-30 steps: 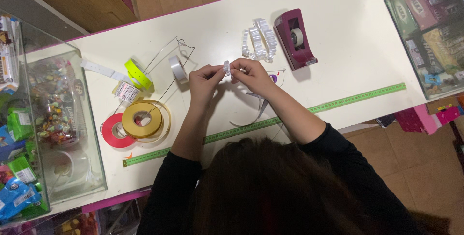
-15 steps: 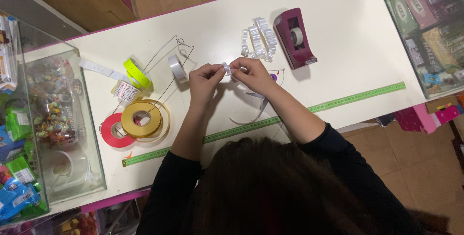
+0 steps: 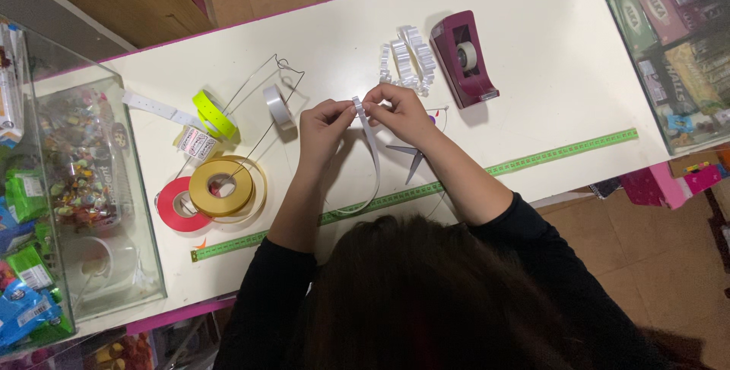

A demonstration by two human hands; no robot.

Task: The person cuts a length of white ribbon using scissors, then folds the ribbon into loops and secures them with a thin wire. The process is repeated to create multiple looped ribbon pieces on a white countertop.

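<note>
White ribbon (image 3: 370, 142) – thin, glossy, curving – pinched by 2 hands

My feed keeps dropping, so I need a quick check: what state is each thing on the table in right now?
White ribbon: pinched at the top by both hands, tail hanging loose.
Left hand: grip shut on the ribbon.
Right hand: grip shut on the ribbon.
Scissors: lying flat, partly under the right arm.
Tape dispenser: upright, roll loaded.
Gold spool: flat, overlapping the red spool.
Folded ribbon: lying loose.
</note>
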